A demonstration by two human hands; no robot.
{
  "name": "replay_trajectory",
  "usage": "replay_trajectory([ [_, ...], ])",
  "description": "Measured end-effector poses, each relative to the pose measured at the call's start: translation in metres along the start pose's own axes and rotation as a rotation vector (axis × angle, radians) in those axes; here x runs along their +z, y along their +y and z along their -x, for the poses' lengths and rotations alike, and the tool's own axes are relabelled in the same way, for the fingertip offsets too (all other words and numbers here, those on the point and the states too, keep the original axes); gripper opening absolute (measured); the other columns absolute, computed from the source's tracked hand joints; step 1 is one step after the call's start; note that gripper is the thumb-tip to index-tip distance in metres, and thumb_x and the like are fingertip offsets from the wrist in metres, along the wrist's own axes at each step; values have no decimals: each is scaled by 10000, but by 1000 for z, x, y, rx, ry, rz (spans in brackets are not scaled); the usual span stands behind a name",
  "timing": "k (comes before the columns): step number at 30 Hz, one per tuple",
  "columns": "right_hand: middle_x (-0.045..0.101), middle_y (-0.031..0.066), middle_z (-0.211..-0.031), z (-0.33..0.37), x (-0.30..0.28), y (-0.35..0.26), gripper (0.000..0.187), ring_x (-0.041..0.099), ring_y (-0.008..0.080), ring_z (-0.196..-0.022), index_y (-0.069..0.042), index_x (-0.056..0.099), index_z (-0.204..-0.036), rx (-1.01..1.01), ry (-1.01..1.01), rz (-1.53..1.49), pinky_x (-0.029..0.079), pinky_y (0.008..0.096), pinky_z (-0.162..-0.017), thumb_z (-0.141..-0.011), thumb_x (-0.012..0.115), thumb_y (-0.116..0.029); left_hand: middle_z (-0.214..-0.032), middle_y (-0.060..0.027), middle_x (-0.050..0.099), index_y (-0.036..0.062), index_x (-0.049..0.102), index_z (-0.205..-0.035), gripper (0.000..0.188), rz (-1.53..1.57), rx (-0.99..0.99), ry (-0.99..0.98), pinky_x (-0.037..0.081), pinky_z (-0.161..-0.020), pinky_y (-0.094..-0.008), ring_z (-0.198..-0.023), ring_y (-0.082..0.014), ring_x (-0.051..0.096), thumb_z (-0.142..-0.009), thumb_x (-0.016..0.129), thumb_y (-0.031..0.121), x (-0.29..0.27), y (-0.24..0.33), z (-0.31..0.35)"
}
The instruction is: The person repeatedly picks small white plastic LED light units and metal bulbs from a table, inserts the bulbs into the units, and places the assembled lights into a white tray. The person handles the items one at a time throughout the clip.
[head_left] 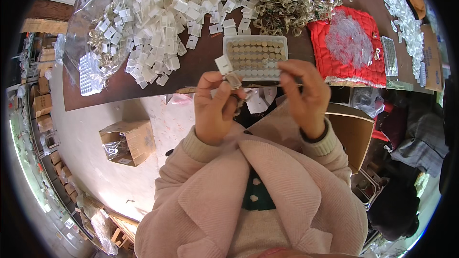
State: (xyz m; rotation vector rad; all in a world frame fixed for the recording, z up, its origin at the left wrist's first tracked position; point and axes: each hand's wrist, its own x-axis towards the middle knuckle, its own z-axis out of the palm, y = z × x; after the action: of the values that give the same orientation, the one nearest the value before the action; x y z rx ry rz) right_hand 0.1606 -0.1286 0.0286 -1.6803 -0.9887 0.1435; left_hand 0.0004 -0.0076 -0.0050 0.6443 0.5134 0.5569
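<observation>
My left hand (213, 107) is closed around a small clear plastic box (233, 80), held just in front of the table edge. Its whitish lid (223, 64) stands swung up. Below the box, by my fingers, hangs a looped, shiny strand (237, 102) that I cannot make out well. My right hand (306, 96) is raised to the right of it, thumb and forefinger apart, with nothing visible between them. Behind both hands a white tray (255, 37) holds rows of small tan round pieces (253, 49); its near rows show pale round cups.
Heaped on the brown table (114, 96) are white plastic boxes (167, 33) and coiled, shiny strands (287, 0). Clear thin pieces (349, 40) lie on a red quilted cloth (318, 43) at right. A clear bag (79, 24) sits left. Cardboard boxes (138, 141) stand below the table.
</observation>
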Motion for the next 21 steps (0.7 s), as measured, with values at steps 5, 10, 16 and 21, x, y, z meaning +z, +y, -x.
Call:
replay_trajectory([
  [5,707,112,-942,-1,-2,22,232,673,251,-809,-46,723,-1023,13,31,203,544,326,-704,-822,700,69,-1043,-153,663,74,563,-1085,111,3,69,-20,281,-406,-159,-577,-55,467,-1013,579,157,-18,-5,-1],
  [10,691,117,-922,-3,20,31,283,658,274,-798,-55,741,-1009,-215,-34,344,535,341,-682,-752,765,58,-1071,-195,681,65,550,-1160,150,65,39,18,338,-434,-164,-581,-80,535,-1010,556,68,-20,-12,-1],
  [16,677,113,-914,-5,30,32,266,655,297,-813,-66,730,-1002,-165,-75,407,534,365,-704,-758,759,34,-1079,-204,679,53,545,-1167,162,103,10,-11,353,-439,-163,-693,-108,619,-1005,557,51,-24,-12,-2],
  [21,676,118,-910,-6,28,30,228,656,309,-803,-53,709,-973,-159,-92,460,534,374,-698,-765,752,29,-1081,-203,681,42,571,-1152,159,80,-6,-34,347,-427,-153,-714,-104,614,-1000,583,88,-21,-13,-4],
])
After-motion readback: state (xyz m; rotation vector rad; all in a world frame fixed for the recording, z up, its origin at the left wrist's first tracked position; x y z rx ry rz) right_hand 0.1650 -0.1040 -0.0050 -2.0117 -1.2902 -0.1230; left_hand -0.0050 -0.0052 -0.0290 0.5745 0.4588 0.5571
